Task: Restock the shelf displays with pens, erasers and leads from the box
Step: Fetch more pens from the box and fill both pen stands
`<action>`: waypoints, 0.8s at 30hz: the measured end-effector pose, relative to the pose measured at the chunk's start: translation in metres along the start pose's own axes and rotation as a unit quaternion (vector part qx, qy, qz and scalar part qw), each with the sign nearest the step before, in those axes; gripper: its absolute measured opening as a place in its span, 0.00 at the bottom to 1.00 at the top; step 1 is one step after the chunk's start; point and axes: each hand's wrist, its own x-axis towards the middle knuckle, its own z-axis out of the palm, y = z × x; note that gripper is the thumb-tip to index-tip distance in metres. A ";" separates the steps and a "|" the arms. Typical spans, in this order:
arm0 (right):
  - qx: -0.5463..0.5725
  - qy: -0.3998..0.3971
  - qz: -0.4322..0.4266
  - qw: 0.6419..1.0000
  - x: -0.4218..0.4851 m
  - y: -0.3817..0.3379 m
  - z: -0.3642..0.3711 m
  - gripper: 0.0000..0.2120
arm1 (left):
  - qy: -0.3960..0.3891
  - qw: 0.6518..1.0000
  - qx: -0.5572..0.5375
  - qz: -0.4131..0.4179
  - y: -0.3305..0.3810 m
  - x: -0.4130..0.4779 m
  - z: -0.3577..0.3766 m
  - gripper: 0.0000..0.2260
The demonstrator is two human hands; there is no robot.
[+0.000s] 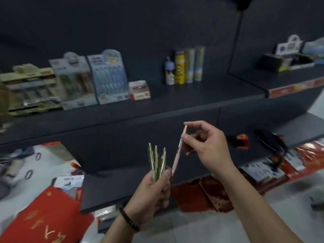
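Observation:
My left hand [154, 188] is closed around a bundle of greenish pens [157, 161] that stand upright out of the fist, low in the middle of the view. My right hand [208, 146] pinches a single pink pen [178, 151] between thumb and fingers, just to the right of the bundle, its lower end near my left thumb. Both hands hover in front of a dark shelf [175, 106]. On that shelf at the left stand pen display boxes [108, 76], a beige tiered display [29, 90] and a small red-and-white box [139, 90].
Several upright tubes and a small bottle [185, 67] stand mid-shelf. Another display box [287, 57] sits on the right-hand shelf. Red packets [201, 195] and a red bag [43, 213] lie on lower shelves and floor. A lower dark shelf [114, 186] juts out toward me.

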 end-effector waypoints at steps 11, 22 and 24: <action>0.019 -0.082 -0.079 0.993 0.141 -0.047 0.180 0.11 | 0.069 0.981 -0.130 0.126 0.119 0.038 -0.151 0.11; -0.016 -0.103 -0.166 0.981 0.297 -0.039 0.304 0.09 | 0.256 0.937 -0.086 0.222 0.215 0.097 -0.249 0.14; -0.051 -0.096 -0.197 0.974 0.316 -0.035 0.328 0.08 | 0.258 0.934 -0.075 0.235 0.227 0.101 -0.267 0.16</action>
